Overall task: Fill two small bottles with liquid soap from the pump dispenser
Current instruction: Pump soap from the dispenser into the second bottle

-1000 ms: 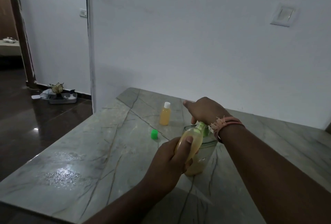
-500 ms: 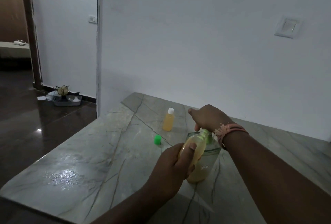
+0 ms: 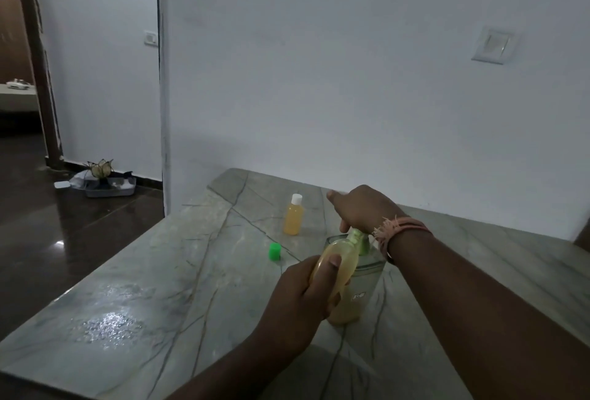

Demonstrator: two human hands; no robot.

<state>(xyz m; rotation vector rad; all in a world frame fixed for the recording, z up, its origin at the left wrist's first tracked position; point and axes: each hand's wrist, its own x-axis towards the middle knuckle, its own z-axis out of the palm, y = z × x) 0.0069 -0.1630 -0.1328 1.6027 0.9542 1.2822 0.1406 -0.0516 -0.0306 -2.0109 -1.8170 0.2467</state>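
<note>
Marble counter [image 3: 178,275], grey with dark veins, carries all task items. Left hand [image 3: 306,291] is closed around 1 small bottle [image 3: 338,267] of yellow liquid, thumb across its side, holding it tilted with its mouth up against the green pump nozzle [image 3: 357,238]. Right hand [image 3: 364,209] rests palm-down on top of the pump dispenser [image 3: 360,291], fingers curled over the pump head, index finger extended; a pink thread band [image 3: 399,228] circles that wrist. Dispenser is clear, standing upright, with yellow soap in its lower part. A 2nd small bottle [image 3: 294,216], white-capped and filled yellow, stands upright beyond the dispenser. 1 green cap [image 3: 275,251] sits loose on the counter between them.
</note>
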